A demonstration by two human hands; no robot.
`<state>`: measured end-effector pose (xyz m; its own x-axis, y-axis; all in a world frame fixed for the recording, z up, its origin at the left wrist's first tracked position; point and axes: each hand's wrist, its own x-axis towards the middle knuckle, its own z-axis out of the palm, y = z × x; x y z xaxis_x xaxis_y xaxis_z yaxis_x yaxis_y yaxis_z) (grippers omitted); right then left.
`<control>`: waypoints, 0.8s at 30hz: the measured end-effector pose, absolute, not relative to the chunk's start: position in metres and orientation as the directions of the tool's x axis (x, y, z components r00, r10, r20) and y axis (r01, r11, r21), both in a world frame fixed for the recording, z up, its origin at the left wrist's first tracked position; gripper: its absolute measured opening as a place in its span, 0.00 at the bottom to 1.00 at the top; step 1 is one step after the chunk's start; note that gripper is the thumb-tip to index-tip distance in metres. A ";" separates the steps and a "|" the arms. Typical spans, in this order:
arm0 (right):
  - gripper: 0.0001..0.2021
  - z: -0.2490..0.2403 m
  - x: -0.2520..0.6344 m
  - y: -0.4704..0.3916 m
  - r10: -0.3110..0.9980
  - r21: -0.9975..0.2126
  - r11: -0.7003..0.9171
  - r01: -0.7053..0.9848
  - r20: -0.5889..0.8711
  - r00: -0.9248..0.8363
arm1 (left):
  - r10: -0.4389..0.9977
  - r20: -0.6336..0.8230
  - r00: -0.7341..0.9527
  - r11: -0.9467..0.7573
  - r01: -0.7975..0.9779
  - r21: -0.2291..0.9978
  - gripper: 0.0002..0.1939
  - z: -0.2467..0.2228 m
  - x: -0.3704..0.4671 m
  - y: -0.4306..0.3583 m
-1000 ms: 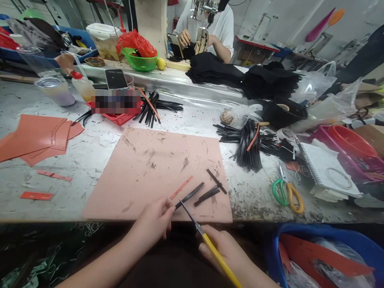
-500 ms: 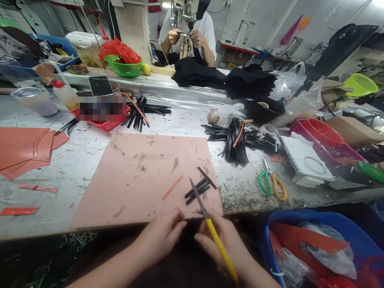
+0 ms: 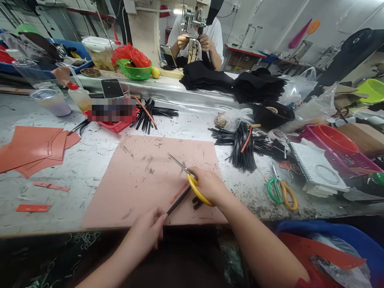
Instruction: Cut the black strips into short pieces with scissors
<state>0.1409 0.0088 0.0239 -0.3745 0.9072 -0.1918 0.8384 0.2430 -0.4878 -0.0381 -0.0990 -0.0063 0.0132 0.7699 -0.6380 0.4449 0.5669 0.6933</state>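
My right hand (image 3: 207,185) is closed on yellow-handled scissors (image 3: 181,163), whose blades point up and left over the pink mat (image 3: 132,180). Pinched in my left hand (image 3: 148,227), at the mat's front edge, is one end of a black strip (image 3: 177,203). The strip slants up to the right, and its far end lies under the scissor handles beside my right hand; whether those fingers also touch it is hidden. A narrow orange strip (image 3: 177,195) with small marks lies alongside. More short black strips (image 3: 196,204) rest partly covered below my right hand.
Bundles of black strips (image 3: 244,150) lie behind the mat, with green-and-orange-handled scissors (image 3: 280,190) and a spiral notebook (image 3: 318,164) to the right. Orange pieces (image 3: 39,146) lie left. A blue tub (image 3: 336,230) stands below the edge. Across the table, a person works at a sewing machine (image 3: 193,44).
My right hand has moved up over the mat with the scissors, which now point up-left. My left hand has taken the end of a black strip. The view has shifted slightly left.
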 end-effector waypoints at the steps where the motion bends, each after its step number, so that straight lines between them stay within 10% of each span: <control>1: 0.17 0.022 0.141 0.010 0.912 -0.471 0.235 0.850 -0.194 -0.360 | 0.764 -0.645 0.008 0.575 0.443 0.687 0.12 -0.007 -0.037 -0.097; 9: 0.24 0.024 0.201 -0.025 0.982 -0.614 0.064 0.787 -0.101 -0.159 | 0.747 -0.664 0.001 0.611 0.391 0.688 0.13 -0.012 -0.037 -0.095; 24: 0.17 0.025 0.201 -0.087 0.636 -0.770 0.142 0.622 -0.411 -0.653 | 0.764 -0.644 -0.035 0.612 0.353 0.708 0.12 -0.011 -0.028 -0.097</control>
<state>0.2011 -0.0873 0.0253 -0.6533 0.6357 -0.4113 0.6225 0.1417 -0.7697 -0.0280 -0.0972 -0.0113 -0.0348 0.7643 -0.6439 0.3529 0.6122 0.7076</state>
